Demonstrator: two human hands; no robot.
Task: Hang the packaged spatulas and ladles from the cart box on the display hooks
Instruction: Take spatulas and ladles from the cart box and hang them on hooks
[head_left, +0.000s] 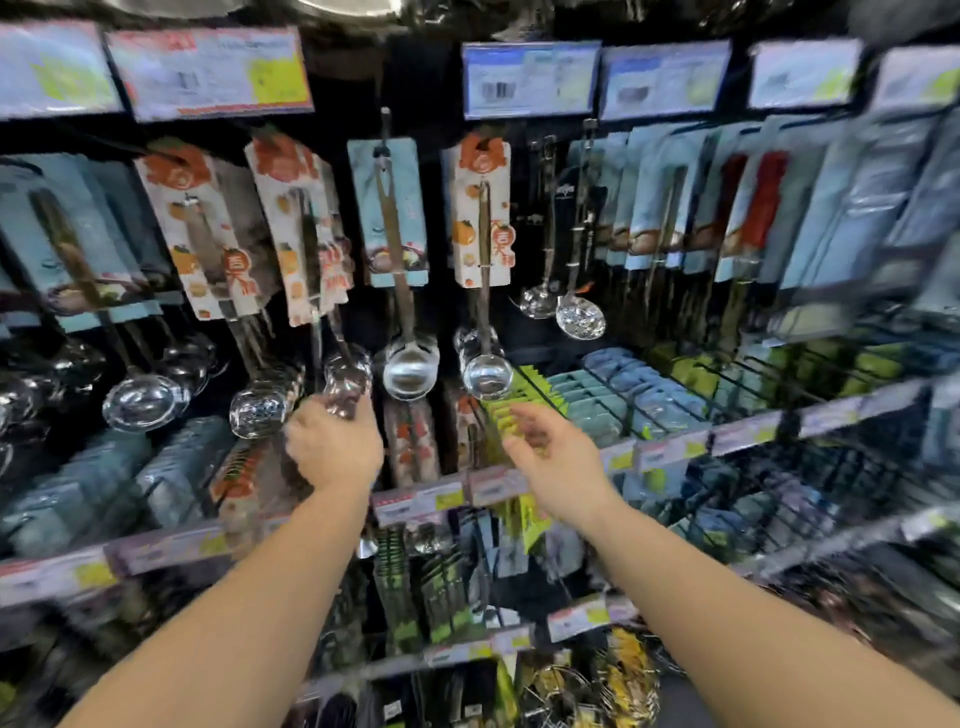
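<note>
Packaged steel ladles hang in rows from hooks on a dark display wall. My left hand grips the bowl end of a ladle whose white and orange card hangs from a hook above. My right hand reaches forward with relaxed fingers and holds nothing, just below a hanging ladle on a similar orange card. Between them hangs a ladle on a blue card. The cart box is out of view. The picture is blurred.
Price tags line the top rail. Slotted spoons and blue-carded utensils hang at the right. Below the hands, shelves with label strips hold blue, green and orange packs in wire dividers.
</note>
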